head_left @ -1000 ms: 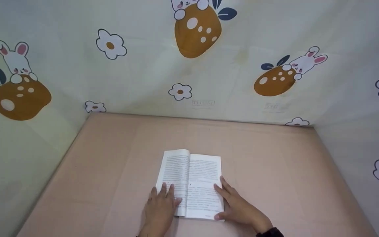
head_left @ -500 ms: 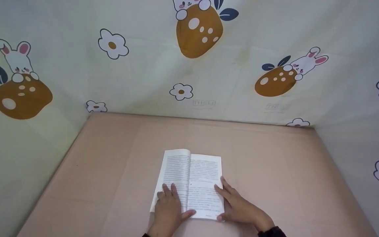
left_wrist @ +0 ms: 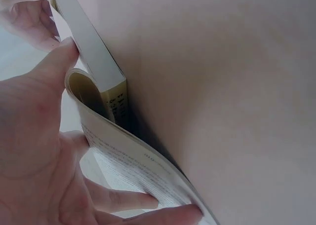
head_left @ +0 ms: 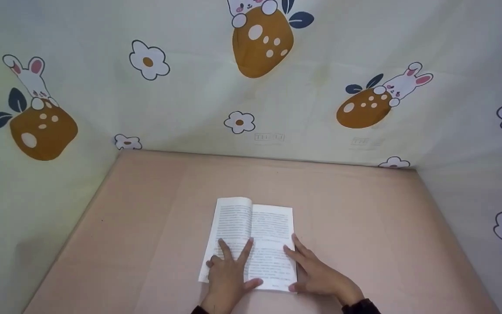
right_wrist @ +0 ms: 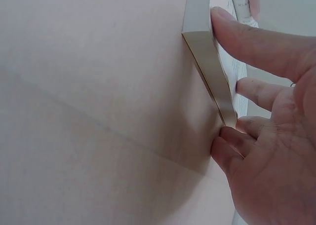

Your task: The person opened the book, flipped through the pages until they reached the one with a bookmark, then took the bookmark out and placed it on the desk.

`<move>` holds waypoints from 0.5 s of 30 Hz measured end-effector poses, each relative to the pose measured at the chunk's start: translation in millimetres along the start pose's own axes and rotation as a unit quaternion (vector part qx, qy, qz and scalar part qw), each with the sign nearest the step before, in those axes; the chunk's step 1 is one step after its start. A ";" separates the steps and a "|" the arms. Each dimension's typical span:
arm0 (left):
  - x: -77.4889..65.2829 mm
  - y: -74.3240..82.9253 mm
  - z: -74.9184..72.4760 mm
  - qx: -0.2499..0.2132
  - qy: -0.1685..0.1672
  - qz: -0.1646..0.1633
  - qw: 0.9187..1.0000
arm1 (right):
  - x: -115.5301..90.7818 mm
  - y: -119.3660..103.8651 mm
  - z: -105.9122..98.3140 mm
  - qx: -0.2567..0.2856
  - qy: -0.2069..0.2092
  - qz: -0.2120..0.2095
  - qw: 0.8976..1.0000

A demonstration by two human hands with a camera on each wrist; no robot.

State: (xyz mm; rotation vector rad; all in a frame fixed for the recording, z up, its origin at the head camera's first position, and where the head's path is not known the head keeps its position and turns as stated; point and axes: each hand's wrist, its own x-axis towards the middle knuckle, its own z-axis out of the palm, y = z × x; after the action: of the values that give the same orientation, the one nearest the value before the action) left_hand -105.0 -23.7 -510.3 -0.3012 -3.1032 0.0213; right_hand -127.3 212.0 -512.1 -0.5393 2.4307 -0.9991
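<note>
An open book (head_left: 270,226) with printed pages lies in the middle front of the table. My left hand (head_left: 228,277) rests over the lower left page, index and middle fingers spread apart and the thumb reaching onto the bottom of the right page. Seen from the left wrist, the left-hand pages (left_wrist: 133,158) arch up from the spine under those fingers. My right hand (head_left: 320,277) holds the book's lower right edge. In the right wrist view its thumb (right_wrist: 261,45) lies on the page, while the lower fingers (right_wrist: 229,146) bend against the side of the page block (right_wrist: 210,67).
The table (head_left: 137,209) has a pinkish-beige cover. Pale cloth walls (head_left: 190,96) printed with rabbits, flowers and brown fruit enclose it at the back and both sides.
My left hand has moved right from the left page's edge onto the page, spreading its fingers and bringing its thumb over the right page. My right hand stays at the right edge.
</note>
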 end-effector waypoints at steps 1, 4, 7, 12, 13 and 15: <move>0.3 0.8 0.1 -0.001 -0.002 0.000 1.000 | 0.1 0.1 -0.2 -0.002 -0.001 -0.002 1.000; 1.5 3.0 -0.6 -0.001 -0.012 -0.003 1.000 | 0.4 0.3 -1.3 -0.003 -0.005 -0.004 1.000; 2.8 5.0 -0.9 0.003 -0.028 -0.007 1.000 | 0.0 0.7 -2.4 -0.003 -0.005 -0.009 1.000; 4.3 7.0 -1.5 0.011 -0.041 -0.014 0.999 | -0.7 0.4 -3.6 0.002 -0.001 -0.010 1.000; 4.6 7.2 -1.4 0.011 -0.043 -0.015 0.999 | -0.7 0.4 -3.7 0.003 0.000 -0.010 1.000; 5.1 7.7 -1.6 0.008 -0.048 -0.017 0.999 | -0.6 0.5 -3.7 0.005 0.004 -0.009 1.000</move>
State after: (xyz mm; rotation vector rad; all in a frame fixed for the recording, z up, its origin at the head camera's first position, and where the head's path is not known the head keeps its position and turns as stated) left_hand -108.5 -15.2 -508.7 -0.2538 -3.2014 0.0613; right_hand -129.0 214.7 -510.0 -0.5569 2.4299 -1.0217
